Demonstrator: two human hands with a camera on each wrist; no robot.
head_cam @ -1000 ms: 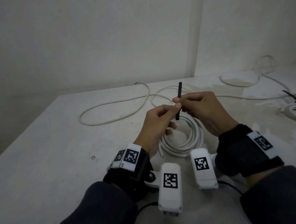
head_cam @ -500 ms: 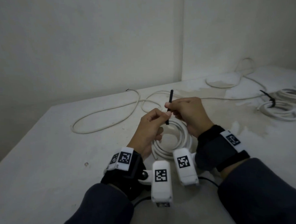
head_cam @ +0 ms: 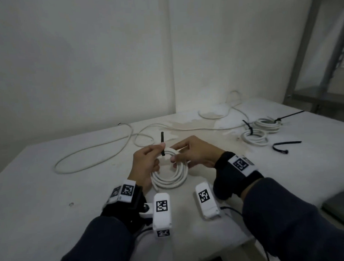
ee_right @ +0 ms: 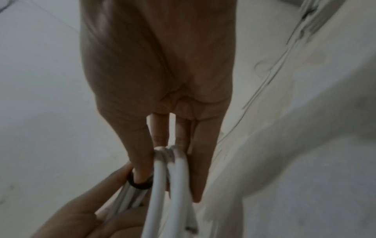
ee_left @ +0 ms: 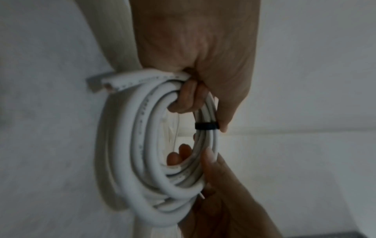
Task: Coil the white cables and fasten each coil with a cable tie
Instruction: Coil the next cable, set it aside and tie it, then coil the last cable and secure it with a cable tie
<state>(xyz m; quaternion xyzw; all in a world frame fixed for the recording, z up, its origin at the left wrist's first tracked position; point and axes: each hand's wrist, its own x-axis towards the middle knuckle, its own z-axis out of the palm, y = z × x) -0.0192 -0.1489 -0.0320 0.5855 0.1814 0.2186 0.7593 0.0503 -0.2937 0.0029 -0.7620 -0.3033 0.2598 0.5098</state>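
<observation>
A coil of white cable [head_cam: 169, 176] hangs just above the table [head_cam: 43, 222] between my hands. A black cable tie [head_cam: 162, 142] is wrapped round the coil's top strands, and its tail stands upright. My left hand [head_cam: 161, 148] pinches that tail between thumb and forefinger. In the left wrist view the other fingers [ee_left: 187, 98] curl through the coil [ee_left: 130, 145] beside the tie band [ee_left: 206, 126]. My right hand [head_cam: 175, 154] grips the coil's upper right side. In the right wrist view the strands [ee_right: 168, 177] sit between thumb and fingers, next to the tie band [ee_right: 140, 184].
Two tied coils [head_cam: 254, 137] [head_cam: 267, 124] lie at the back right, with a loose black tie [head_cam: 284, 146] near them. An uncoiled white cable [head_cam: 94, 152] trails across the back left and another [head_cam: 215, 114] lies near the corner. A metal rack [head_cam: 320, 56] stands far right.
My right hand let go of the tie's tail and took hold of the coil. The left hand still pinches the tail. The head view swung right, revealing the tied coils.
</observation>
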